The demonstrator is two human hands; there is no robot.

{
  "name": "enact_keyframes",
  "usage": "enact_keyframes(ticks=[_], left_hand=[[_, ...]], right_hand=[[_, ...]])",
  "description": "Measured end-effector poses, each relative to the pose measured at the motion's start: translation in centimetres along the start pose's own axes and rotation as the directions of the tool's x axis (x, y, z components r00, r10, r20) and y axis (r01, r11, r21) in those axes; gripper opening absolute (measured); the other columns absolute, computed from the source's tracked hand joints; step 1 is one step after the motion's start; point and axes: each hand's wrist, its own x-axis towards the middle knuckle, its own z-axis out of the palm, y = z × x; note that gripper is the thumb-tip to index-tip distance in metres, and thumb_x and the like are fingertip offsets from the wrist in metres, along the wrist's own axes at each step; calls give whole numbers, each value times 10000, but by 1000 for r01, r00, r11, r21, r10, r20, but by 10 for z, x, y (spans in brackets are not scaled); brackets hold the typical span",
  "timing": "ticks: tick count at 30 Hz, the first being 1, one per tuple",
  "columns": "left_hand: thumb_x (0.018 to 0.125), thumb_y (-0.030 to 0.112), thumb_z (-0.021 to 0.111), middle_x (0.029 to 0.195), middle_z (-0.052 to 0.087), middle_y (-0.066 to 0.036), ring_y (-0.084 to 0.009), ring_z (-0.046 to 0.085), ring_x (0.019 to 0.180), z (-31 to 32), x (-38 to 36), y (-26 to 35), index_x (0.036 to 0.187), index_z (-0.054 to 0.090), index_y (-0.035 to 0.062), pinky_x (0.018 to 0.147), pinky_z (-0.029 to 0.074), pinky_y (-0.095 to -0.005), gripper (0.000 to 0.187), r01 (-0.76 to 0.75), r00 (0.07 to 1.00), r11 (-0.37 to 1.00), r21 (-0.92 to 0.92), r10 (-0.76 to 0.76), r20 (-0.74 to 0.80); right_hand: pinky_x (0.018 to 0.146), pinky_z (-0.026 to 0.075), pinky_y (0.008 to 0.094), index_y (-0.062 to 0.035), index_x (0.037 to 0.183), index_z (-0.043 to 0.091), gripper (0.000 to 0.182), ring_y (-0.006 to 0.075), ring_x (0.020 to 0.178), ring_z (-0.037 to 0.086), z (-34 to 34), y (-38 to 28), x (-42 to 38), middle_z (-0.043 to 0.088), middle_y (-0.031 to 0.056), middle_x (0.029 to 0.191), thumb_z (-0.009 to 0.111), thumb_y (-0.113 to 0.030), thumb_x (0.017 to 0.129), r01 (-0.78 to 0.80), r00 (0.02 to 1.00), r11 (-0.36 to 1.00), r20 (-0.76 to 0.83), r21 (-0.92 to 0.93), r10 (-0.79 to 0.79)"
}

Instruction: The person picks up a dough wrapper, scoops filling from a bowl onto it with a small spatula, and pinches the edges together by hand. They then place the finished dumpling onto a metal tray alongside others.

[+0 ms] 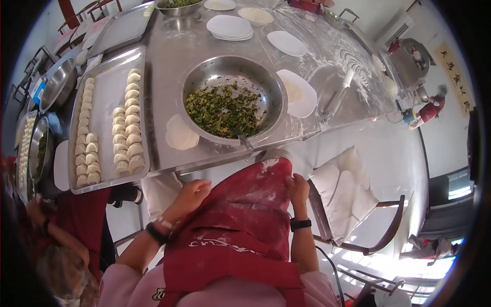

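My left hand (193,196) is beside the left edge of a red apron (240,215), its fingers stretched out and nothing visible in them. At the apron's right edge, my right hand (298,190) has its fingers curled on the cloth. White flour marks the apron front. Just beyond, a steel bowl (280,105) on the table contains chopped green and yellow filling (222,107), with a utensil handle (244,139) at its near rim. Round dough wrappers (181,133) lie left of the bowl. Rows of dumplings (133,120) sit on a metal tray (105,153).
The steel table (163,61) bears white plates (229,26), one with a wrapper on it, and a floury rolling area (353,66). A cushioned chair (342,189) stands close on my right. At left, another person's arm (64,235) is near a second bowl (41,148).
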Motion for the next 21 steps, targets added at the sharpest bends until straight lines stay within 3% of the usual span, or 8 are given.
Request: enact_keyframes(ticks=[4, 7, 8, 10, 13, 14, 17, 21], left_hand=[[954, 292, 629, 1135, 689, -145, -166, 643, 1043, 40, 57, -51, 1180, 638, -59, 891, 502, -287, 417, 251, 966, 955, 159, -257, 13], [898, 249, 649, 1060, 699, -111, -221, 656, 972, 43, 60, -42, 1044, 678, -48, 847, 517, -334, 333, 131, 942, 987, 89, -152, 298], [869, 227, 639, 1007, 687, -114, -251, 654, 934, 46, 55, -35, 997, 685, -18, 822, 517, -363, 280, -74, 965, 971, 226, 12, 264], [810, 183, 618, 900, 663, -121, -312, 649, 858, 44, 35, -8, 903, 697, 42, 770, 517, -421, 186, -419, 907, 766, 487, 331, 259], [780, 149, 600, 847, 609, -94, -323, 625, 833, 35, 12, 4, 838, 681, 87, 743, 511, -442, 118, -632, 775, 563, 533, 468, 424], [799, 152, 599, 833, 599, -82, -291, 631, 854, 31, -4, 25, 829, 677, 94, 746, 518, -418, 101, -556, 830, 592, 584, 438, 347], [808, 164, 593, 860, 607, -85, -297, 627, 871, 32, -11, 19, 823, 667, 90, 748, 520, -419, 106, -563, 826, 604, 563, 429, 366], [819, 160, 625, 851, 604, -94, -307, 626, 839, 32, -12, 9, 878, 662, 87, 711, 510, -430, 101, -530, 848, 683, 504, 428, 312]], right_hand=[[775, 529, 466, -45, 926, 714, 262, 371, 849, 686, 2, -1, 10, 715, 174, 859, 714, -270, 792, 38, 992, 995, 126, -89, -27], [743, 525, 480, -35, 852, 700, 213, 375, 827, 685, 2, -8, 12, 711, 178, 844, 709, -234, 776, 85, 993, 985, 99, -150, -71], [731, 524, 470, -31, 851, 699, 201, 365, 808, 685, 1, -8, 11, 708, 177, 832, 707, -216, 775, 104, 993, 987, 63, -122, -97], [707, 520, 452, -23, 850, 695, 176, 346, 771, 687, -3, -6, 6, 702, 175, 808, 703, -181, 773, 148, 989, 987, -1, -70, -148], [677, 513, 406, -3, 835, 682, 143, 300, 717, 678, -23, -14, -11, 689, 166, 769, 691, -131, 773, 52, 998, 984, 38, 172, -59], [660, 502, 376, 15, 829, 672, 129, 264, 672, 651, -31, -23, -18, 667, 157, 734, 675, -103, 775, 61, 998, 985, 19, 159, -65], [642, 489, 353, 22, 824, 660, 102, 217, 645, 617, -37, -20, -28, 646, 129, 711, 651, -77, 800, 84, 995, 974, 25, 209, -91], [613, 459, 290, 19, 864, 647, 71, 132, 643, 555, -57, -30, -34, 605, 50, 710, 624, -45, 842, -31, 991, 923, 135, 383, -23]])
